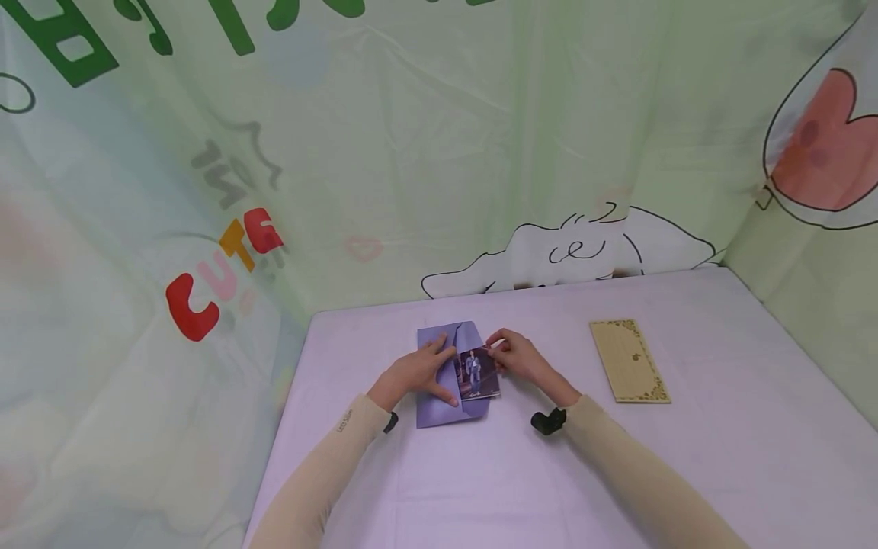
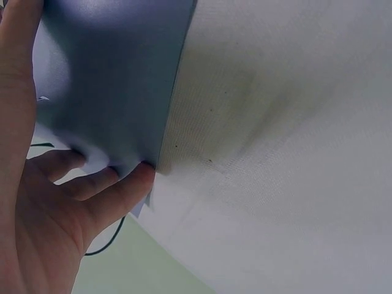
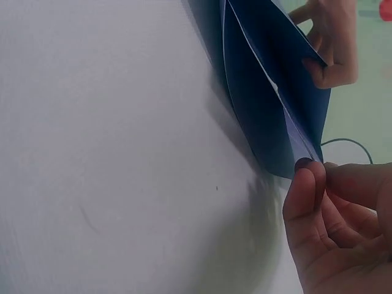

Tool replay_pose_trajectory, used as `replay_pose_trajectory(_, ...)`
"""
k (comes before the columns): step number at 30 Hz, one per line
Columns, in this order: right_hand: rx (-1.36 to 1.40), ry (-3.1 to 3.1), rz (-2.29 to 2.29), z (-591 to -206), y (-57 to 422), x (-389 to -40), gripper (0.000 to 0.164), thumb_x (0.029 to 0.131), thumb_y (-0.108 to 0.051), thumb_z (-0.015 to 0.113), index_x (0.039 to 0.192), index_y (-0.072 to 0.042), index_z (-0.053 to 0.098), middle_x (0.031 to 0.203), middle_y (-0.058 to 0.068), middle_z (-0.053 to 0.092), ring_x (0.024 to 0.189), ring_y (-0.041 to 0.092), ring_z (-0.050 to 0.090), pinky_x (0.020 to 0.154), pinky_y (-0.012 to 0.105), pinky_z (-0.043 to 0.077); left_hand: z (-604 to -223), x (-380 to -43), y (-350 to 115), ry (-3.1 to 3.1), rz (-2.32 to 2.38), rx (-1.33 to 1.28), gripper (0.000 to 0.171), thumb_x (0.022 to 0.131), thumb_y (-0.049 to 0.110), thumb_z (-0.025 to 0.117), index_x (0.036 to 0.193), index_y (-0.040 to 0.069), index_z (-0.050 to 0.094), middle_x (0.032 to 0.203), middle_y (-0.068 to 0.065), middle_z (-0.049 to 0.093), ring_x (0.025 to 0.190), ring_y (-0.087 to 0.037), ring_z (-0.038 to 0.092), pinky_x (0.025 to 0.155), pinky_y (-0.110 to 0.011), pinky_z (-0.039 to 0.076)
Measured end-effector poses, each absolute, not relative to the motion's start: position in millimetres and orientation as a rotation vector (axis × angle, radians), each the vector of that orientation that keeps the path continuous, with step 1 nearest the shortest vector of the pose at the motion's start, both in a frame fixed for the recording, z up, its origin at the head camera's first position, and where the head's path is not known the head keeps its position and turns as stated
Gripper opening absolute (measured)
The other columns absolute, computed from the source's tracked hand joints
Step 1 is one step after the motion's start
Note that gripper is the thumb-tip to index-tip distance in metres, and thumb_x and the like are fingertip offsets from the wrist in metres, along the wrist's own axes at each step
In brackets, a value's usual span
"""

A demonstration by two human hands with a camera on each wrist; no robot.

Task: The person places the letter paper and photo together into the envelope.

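A purple envelope (image 1: 439, 412) lies on the table with its flap side toward the right. My left hand (image 1: 421, 371) spreads across its left part, fingers apart, pressing on the paper. In the left wrist view those fingertips (image 2: 147, 171) touch the envelope (image 2: 116, 73) near its edge. A photo (image 1: 478, 374) of a standing person lies partly inside the opening. My right hand (image 1: 517, 356) pinches the photo's upper right corner between thumb and fingers. The right wrist view shows the envelope's mouth (image 3: 257, 116) gaping beside the right hand (image 3: 337, 226); the photo appears nearly edge-on there.
To the right lies a tan card (image 1: 629, 362) with an ornamental border. A pale cloth covers the table (image 1: 480, 488). Printed curtains (image 1: 425, 152) hang behind and at both sides. Black wrist cameras (image 1: 549, 422) sit on the sleeves.
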State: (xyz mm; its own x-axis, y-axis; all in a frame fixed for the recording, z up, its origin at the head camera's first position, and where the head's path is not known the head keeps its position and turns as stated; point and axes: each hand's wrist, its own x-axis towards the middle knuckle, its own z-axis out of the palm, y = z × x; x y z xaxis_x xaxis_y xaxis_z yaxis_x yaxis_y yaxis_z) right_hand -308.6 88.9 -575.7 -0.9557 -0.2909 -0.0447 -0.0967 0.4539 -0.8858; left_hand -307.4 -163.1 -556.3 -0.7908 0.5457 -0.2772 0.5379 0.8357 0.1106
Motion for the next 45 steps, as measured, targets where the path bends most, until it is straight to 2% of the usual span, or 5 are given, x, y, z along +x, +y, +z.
replay_pose_trajectory(12,-0.419,2.479,-1.55,-579,76,-306,0.021,0.097,-0.002,0.061,0.116,0.007,0.058,0.09,0.024,0.073,0.064,0.021,0.066,0.059,0.032,0.054,-555,-307,-164,2.722,0.002,0.814,0.105,0.068,0.078,0.073,0.151,0.028,0.034,0.169,-0.013,0.015,0.15,-0.038,0.032,0.103,-0.05,0.05)
replay_pose_trajectory(24,-0.452,2.476,-1.542,-579,61,-306,0.02,0.097,-0.002,0.062,0.115,0.007,0.059,0.082,0.018,0.071,0.062,0.015,0.063,0.058,0.029,0.055,-556,-309,-165,2.747,-0.011,0.847,0.103,0.067,0.078,0.074,0.148,0.028,0.036,0.168,-0.016,0.019,0.147,-0.039,0.036,0.102,-0.049,0.051)
replay_pose_trajectory(33,-0.484,2.453,-1.558,-580,53,-306,0.02,0.095,0.001,0.061,0.113,0.009,0.059,0.081,0.021,0.071,0.061,0.017,0.064,0.059,0.036,0.056,-555,-310,-164,2.736,0.007,0.848,0.102,0.067,0.077,0.075,0.147,0.028,0.037,0.168,-0.017,0.018,0.148,-0.041,0.034,0.102,-0.052,0.05)
replay_pose_trajectory(39,-0.475,2.462,-1.533,-581,43,-307,0.018,0.095,-0.001,0.062,0.112,0.007,0.06,0.08,0.02,0.071,0.062,0.019,0.066,0.057,0.03,0.054,-559,-310,-166,2.754,0.048,0.88,0.094,0.068,0.076,0.076,0.14,0.027,0.04,0.166,-0.02,0.022,0.145,-0.044,0.037,0.099,-0.051,0.052)
replay_pose_trajectory(45,-0.466,2.468,-1.473,-585,33,-304,0.018,0.096,-0.001,0.062,0.113,0.005,0.06,0.079,0.014,0.072,0.062,0.018,0.066,0.056,0.027,0.053,-561,-308,-167,2.745,0.069,0.898,0.095,0.069,0.076,0.074,0.143,0.026,0.04,0.166,-0.021,0.022,0.146,-0.044,0.036,0.102,-0.051,0.05)
